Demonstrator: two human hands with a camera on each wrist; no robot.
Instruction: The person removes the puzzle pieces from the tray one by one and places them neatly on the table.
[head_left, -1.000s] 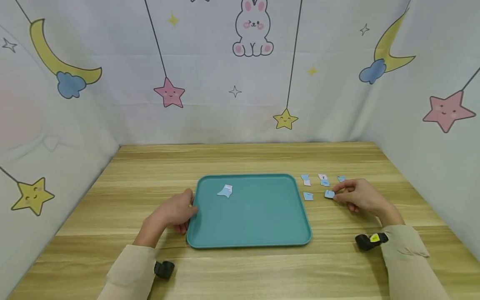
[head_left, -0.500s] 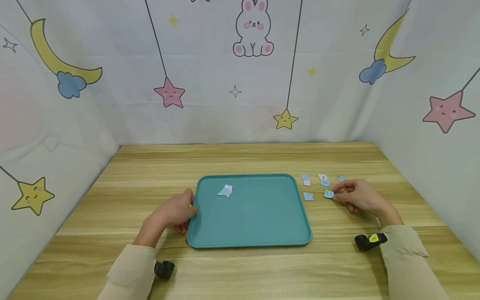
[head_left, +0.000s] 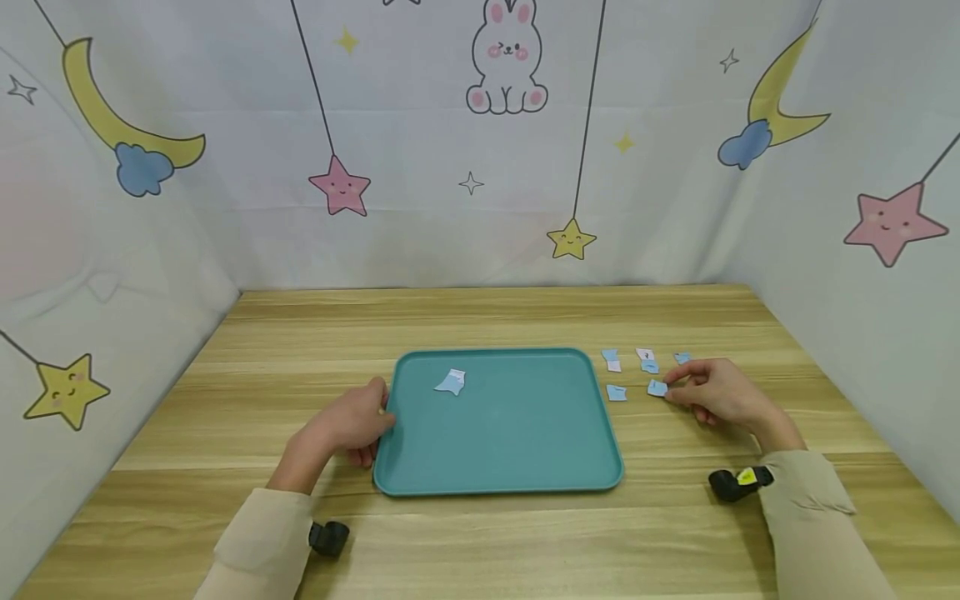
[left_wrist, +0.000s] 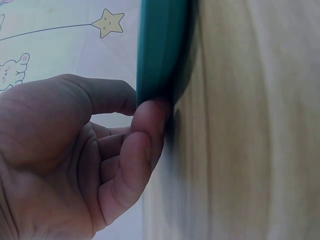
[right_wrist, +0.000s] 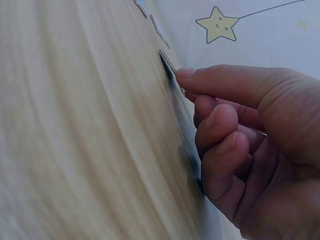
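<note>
A white curtain [head_left: 420, 225] printed with moons, stars and a rabbit encloses the work area at the back and along both sides. A wood-grain table [head_left: 480, 542] forms the work surface. On it, near the middle, lies a teal rectangular tray [head_left: 498, 433] with a raised rim, long side toward the person.

Two beige sleeves [head_left: 262, 533] reach in from the near edge. The left hand [head_left: 348, 423] grips the tray's left rim: thumb over the top, other fingers curled below the edge. The right hand [head_left: 723, 392], well apart on the far side of the tray, has its thumb and index fingertip brought together on one small piece; the remaining fingers are curled. Each wrist carries a black device [head_left: 328, 540].

Six small irregular paper pieces are visible. One white-and-blue piece [head_left: 452, 382] lies inside the tray, toward its back left corner. The other five are right of the tray. Back row: a blue-and-white piece [head_left: 612, 360], a white-topped piece [head_left: 647, 360], a partly hidden blue piece [head_left: 682, 357]. Front row: a plain blue piece [head_left: 617, 392], then the pinched piece [head_left: 657, 388], with a dark shadow beneath.
</note>
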